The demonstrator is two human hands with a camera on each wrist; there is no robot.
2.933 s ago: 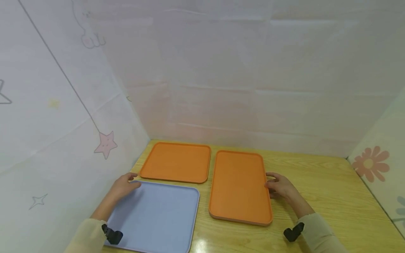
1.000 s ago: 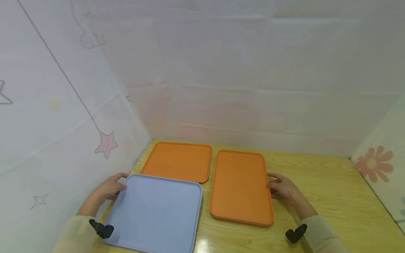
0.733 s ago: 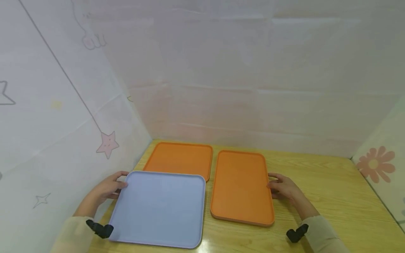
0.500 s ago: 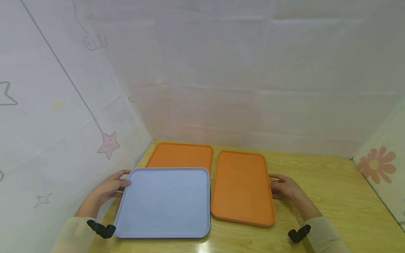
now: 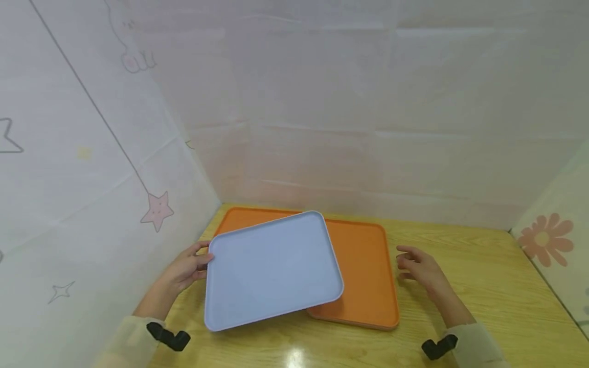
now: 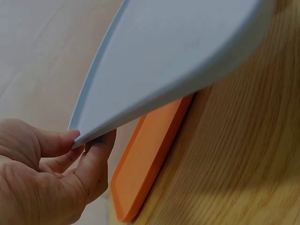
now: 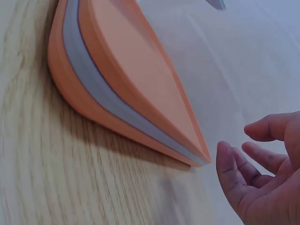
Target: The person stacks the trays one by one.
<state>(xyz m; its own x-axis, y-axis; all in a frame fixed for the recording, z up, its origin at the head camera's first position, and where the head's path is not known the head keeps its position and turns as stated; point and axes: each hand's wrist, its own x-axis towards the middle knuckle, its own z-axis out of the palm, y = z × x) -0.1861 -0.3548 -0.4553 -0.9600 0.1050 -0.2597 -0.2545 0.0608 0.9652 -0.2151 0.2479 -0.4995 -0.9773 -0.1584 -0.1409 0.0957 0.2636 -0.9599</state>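
Note:
My left hand (image 5: 186, 267) pinches the left edge of a light blue tray (image 5: 271, 271), thumb on top and fingers beneath. The tray hangs tilted above the table, its right part over an orange tray (image 5: 365, 276). In the right wrist view that orange tray (image 7: 136, 61) tops a stack with a blue-grey tray (image 7: 101, 89) and another orange tray (image 7: 70, 89) under it. My right hand (image 5: 423, 268) is beside the stack's right edge, apart from it, fingers loosely bent and holding nothing. A further orange tray (image 5: 246, 217) lies at the back left, partly hidden by the blue one.
The wooden table (image 5: 465, 276) extends to the right of the stack and along the front. A printed sheet wall (image 5: 92, 214) rises close by on the left, and a pale one (image 5: 359, 128) stands behind the trays.
My left hand has taken hold of the blue tray, lifted it and carried it rightward, turning it over the orange trays. My right hand has let go of the stack's edge.

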